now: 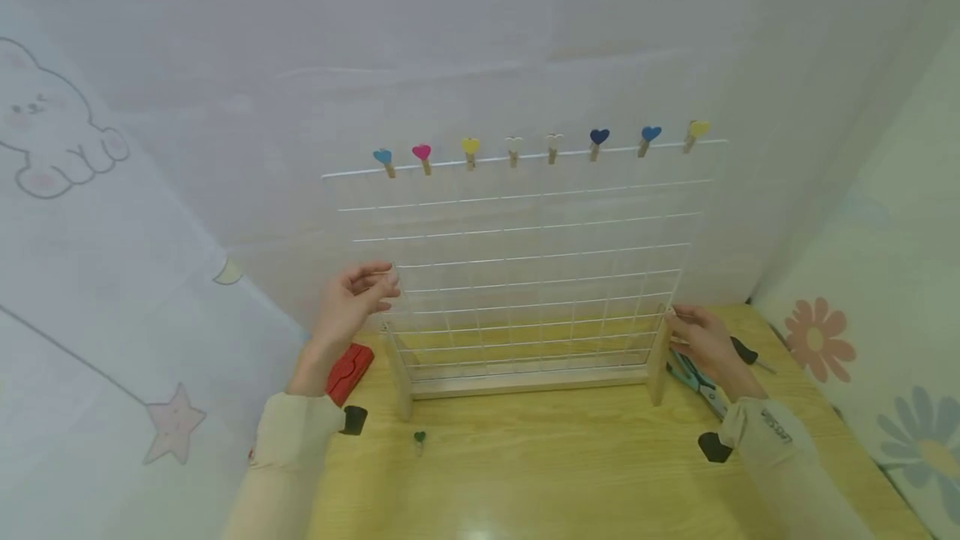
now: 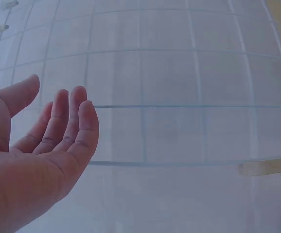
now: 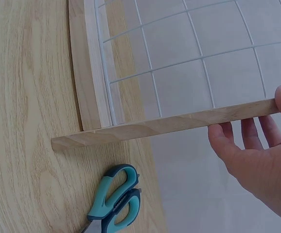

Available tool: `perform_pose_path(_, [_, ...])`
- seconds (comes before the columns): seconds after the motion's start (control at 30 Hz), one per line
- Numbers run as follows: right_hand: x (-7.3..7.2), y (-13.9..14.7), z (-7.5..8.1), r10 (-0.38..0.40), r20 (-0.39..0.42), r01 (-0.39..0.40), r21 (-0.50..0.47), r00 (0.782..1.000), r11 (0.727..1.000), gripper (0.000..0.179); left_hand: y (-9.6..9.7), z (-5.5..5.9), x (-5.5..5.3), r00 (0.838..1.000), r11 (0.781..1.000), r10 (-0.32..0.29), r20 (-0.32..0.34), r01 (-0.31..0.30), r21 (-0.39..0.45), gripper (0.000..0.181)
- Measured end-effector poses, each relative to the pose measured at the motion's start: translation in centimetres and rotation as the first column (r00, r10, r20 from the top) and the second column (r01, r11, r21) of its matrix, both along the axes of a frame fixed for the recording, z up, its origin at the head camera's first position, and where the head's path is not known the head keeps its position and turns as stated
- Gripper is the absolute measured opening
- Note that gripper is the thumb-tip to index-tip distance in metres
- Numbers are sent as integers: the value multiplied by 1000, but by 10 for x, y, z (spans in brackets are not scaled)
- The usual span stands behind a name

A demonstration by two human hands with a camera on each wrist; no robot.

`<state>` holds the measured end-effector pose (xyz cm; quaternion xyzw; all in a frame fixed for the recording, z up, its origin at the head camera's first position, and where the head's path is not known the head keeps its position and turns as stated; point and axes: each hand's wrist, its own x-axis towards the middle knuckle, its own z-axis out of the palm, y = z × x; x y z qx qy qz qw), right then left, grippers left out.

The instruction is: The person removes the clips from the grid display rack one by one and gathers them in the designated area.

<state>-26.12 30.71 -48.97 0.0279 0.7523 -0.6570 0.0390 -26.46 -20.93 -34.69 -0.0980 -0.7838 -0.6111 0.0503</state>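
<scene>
Eight heart-topped wooden clips (image 1: 552, 150) crown the white wire grid (image 1: 517, 227), upright in its pale wooden stand (image 1: 525, 385) on the grained counter (image 1: 525, 457); your right fingers (image 3: 222, 139) pinch its right post (image 3: 160, 124), your left fingers (image 2: 87, 119) curve released beside the grid.

The left arm (image 1: 279, 486) and right arm (image 1: 798, 473) reach forward, well apart. The left hand (image 1: 354, 300), higher in the head view, has loosely bent fingers, thumb standing clear of them. The right hand (image 1: 707, 342) grips, thumb opposite its bent fingers.
</scene>
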Motion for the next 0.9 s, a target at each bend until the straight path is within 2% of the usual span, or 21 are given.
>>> perform_pose_path(0.07, [1,0,1,9,9,-9,-2,1000,1000,71,1,17,0,998,1000,16,-55,-16,-3,41])
perform_pose_path(0.2, [3,1,4,15,9,-15,14,1000,1000,70,7,49,-2,984,999,32,-175,-33,-4,38])
perform_pose_path(0.3, [4,2,6,4,4,-4,19,1000,1000,71,11,67,-3,973,1000,23,-231,-26,-8,33])
perform_pose_path(0.4, [2,2,5,4,4,-5,15,1000,1000,72,13,83,-3,961,999,42,-273,-49,-20,30])
perform_pose_path(0.47, [1,2,4,6,7,-6,7,1000,1000,72,15,95,-3,946,995,75,-315,-90,-34,29])
perform_pose_path(0.6, [0,0,1,6,8,-6,5,1000,1000,72,20,118,-1,903,984,155,-400,-177,-17,27])
perform_pose_path(0.67, [0,-1,1,-1,9,0,3,1000,1000,73,23,128,0,884,980,183,-430,-201,4,28])
perform_pose_path(0.73, [-1,-1,1,-5,9,5,5,1000,1000,73,26,136,0,875,977,195,-443,-211,14,29])
perform_pose_path(0.83, [-1,-1,2,-13,15,13,-3,1000,1000,72,28,144,-2,874,975,194,-446,-221,-9,30])
perform_pose_path(0.9, [-1,0,2,-14,17,14,-4,1000,1000,71,27,147,-5,877,968,188,-443,-242,-68,32])
